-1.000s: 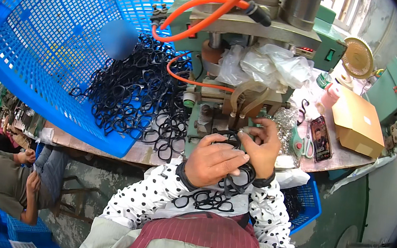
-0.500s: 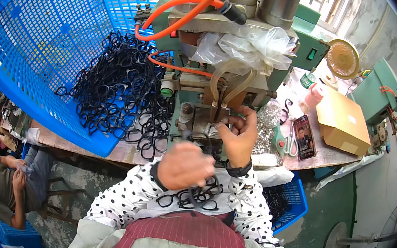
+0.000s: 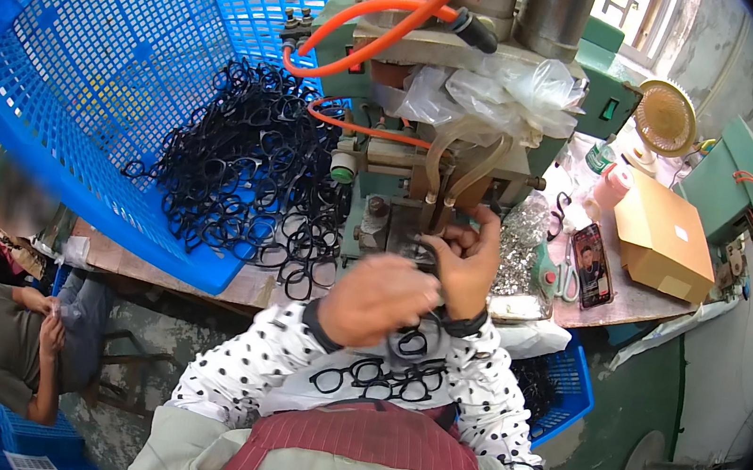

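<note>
My right hand (image 3: 468, 264) is at the small metal fixture of a press (image 3: 386, 236), thumb and fingers closed on a dark eyeglass frame (image 3: 432, 254) mostly hidden by both hands. Just left of it and nearer to me is my left hand (image 3: 379, 300), smeared by motion; whether its fingers grip anything cannot be made out. Below that hand shows another black eyeglass frame (image 3: 412, 340), partly blurred. Several more black eyeglass frames (image 3: 377, 378) lie on the white cloth over my lap.
A big blue basket (image 3: 94, 174) on the left spills a heap of black eyeglass frames (image 3: 253, 162). Right of the press are metal scraps (image 3: 522, 254), scissors (image 3: 567, 281), a phone (image 3: 591, 265) and a cardboard box (image 3: 665, 235). A co-worker (image 3: 29, 342) sits at far left.
The whole view has shifted slightly, moving the press and bench rightward in the picture. My left hand, still blurred, is a little closer to my right hand, which stays at the fixture.
</note>
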`<state>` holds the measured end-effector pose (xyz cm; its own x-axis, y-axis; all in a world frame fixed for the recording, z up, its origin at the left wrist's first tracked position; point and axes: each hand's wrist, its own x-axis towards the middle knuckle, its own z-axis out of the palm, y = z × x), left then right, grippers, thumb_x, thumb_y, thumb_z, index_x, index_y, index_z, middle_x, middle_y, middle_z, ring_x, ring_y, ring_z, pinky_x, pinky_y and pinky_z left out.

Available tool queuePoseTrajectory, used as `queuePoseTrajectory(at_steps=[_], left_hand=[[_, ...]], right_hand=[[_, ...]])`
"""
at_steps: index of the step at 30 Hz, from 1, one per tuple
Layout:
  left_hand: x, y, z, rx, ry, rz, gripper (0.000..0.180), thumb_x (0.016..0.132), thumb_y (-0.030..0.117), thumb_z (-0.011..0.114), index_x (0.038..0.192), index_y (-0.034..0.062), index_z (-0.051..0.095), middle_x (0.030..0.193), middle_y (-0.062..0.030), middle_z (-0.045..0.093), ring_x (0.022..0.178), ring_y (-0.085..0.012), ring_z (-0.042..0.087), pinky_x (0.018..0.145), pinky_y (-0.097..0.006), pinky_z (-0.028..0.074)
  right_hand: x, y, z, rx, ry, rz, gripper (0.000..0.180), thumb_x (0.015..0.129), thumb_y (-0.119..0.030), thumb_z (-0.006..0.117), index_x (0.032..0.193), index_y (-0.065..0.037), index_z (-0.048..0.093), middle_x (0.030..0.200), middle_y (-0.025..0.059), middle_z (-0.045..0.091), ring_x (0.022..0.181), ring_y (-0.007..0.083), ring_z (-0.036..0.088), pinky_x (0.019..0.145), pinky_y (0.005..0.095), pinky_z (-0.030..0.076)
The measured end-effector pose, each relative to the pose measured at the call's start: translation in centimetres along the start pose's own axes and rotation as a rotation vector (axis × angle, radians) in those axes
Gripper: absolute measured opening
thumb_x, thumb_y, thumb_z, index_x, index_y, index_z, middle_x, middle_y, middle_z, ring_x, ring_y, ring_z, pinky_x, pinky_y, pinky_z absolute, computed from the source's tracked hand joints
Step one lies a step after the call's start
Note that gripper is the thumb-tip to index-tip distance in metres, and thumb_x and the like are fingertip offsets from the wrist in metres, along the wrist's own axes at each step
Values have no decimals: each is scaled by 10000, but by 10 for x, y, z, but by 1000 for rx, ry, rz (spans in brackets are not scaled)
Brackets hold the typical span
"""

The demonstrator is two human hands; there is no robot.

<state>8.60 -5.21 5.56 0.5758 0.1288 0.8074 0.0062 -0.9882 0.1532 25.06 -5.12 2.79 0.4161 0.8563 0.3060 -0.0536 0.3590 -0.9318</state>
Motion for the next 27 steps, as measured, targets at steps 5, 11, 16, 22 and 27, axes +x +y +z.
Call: queuePoseTrajectory(at_steps=[5,11,16,22,27], left_hand=[[-8,-7,21,-32,-107,-32,392,832,78,653,1213,3,596,1223,-176,609,1073,-325,619,945,-470,481],[-1,-10,27,-71,-94,112,399,825,37,613,1216,-30,576,1257,-176,580,1002,-314,614,922,-447,491],[-12,-18,30,-117,-23,66,448,778,94,655,1209,1,578,1206,-163,606,903,-329,603,840,-438,485],[-13,-14,39,-118,31,74,425,779,93,661,1188,7,583,1174,-150,612,893,-340,593,838,-451,486],[-18,-18,43,-138,75,155,331,891,135,524,1176,-17,601,1191,-180,615,945,-326,607,881,-491,478]], right_hand=[[24,19,-58,-528,92,-210,340,734,-55,725,1063,-68,642,933,65,670,814,196,626,717,317,488],[30,88,-169,-985,454,-406,231,780,-75,708,1009,-79,683,919,115,684,840,280,635,752,388,492],[24,78,-149,-1082,269,-309,227,812,-57,673,1037,-80,648,902,94,685,834,283,628,782,375,476],[12,58,-145,-1408,-66,-237,310,719,-195,765,991,-93,657,1203,97,592,1095,342,515,921,424,414],[25,101,-175,-1211,32,-475,127,753,-137,698,835,-45,669,1039,150,652,981,358,580,859,445,436]])
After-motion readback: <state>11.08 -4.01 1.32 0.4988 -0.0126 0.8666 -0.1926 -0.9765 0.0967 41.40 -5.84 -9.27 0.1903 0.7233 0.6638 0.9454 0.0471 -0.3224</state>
